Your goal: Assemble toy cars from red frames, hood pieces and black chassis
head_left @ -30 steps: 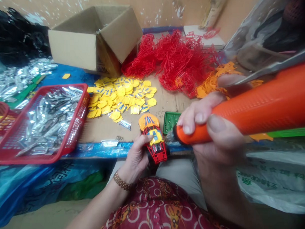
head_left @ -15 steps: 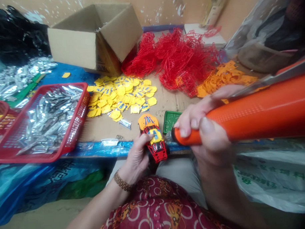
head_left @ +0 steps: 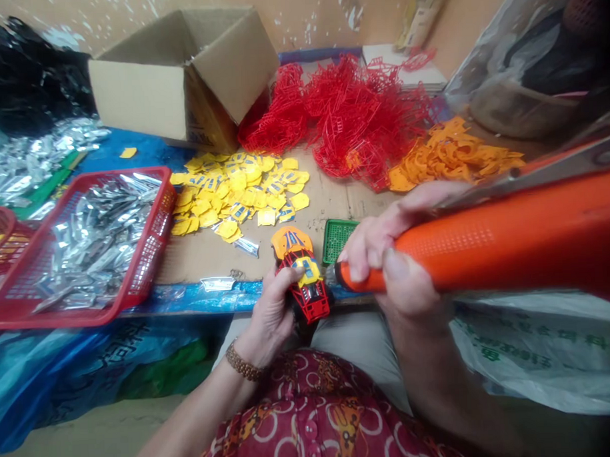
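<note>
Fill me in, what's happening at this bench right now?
A person's left hand grips a red and yellow plastic toy car. Their right hand holds an orange handheld tool, its metal tip right beside the car. Loose yellow plastic pieces, tangled red plastic frames and a red plastic basket of silver packets lie nearby.

The person's left hand (head_left: 268, 316) grips a small red-and-yellow toy car (head_left: 307, 288), while the right hand (head_left: 390, 252) wraps around a fat orange electric screwdriver (head_left: 510, 241), its metal tip right at the car. Just beyond them sits a green plastic mesh piece (head_left: 338, 240). Loose yellow plastic pieces (head_left: 238, 187) lie on the cardboard further off, with tangled red plastic frames (head_left: 351, 120) behind, orange plastic pieces (head_left: 452, 153) right, and a red basket (head_left: 88, 317) of silver foil packets (head_left: 95, 242) left.
</note>
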Demonstrator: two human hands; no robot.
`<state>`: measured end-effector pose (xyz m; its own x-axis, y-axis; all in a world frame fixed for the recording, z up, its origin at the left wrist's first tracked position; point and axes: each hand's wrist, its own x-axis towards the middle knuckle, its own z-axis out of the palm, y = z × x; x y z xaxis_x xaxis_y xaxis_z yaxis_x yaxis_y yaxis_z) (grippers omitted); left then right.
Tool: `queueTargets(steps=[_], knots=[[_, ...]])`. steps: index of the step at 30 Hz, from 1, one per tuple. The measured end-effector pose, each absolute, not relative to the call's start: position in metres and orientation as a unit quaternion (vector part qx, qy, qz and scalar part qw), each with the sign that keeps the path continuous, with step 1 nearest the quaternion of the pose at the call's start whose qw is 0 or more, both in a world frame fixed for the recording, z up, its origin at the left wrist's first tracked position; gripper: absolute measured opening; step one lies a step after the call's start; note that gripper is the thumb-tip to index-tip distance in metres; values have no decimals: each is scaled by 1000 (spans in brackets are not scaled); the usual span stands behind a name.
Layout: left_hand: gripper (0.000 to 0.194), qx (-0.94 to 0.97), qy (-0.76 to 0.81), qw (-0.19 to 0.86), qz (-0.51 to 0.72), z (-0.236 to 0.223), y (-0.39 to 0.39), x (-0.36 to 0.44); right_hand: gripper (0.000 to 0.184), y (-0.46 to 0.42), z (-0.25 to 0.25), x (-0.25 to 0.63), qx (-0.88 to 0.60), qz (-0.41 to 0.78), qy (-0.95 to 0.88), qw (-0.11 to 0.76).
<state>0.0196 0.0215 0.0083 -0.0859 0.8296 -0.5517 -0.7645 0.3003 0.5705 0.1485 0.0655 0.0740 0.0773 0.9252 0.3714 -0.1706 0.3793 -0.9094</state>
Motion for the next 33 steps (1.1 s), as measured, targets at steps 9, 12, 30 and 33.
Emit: queueTargets(steps=[9, 12, 30, 33], knots=[[35, 24, 361, 758, 542, 2, 20, 8, 18, 73, 92, 158, -200, 439, -530, 698], [39, 28, 351, 761, 545, 2, 20, 7, 19, 73, 93, 160, -207, 441, -505, 713], [52, 81, 386, 751, 530, -1, 18, 0, 13, 98, 61, 182, -268, 393, -482, 736], [54, 70, 385, 745, 540, 3, 19, -2, 15, 102, 55, 182, -264, 382, -491, 737]])
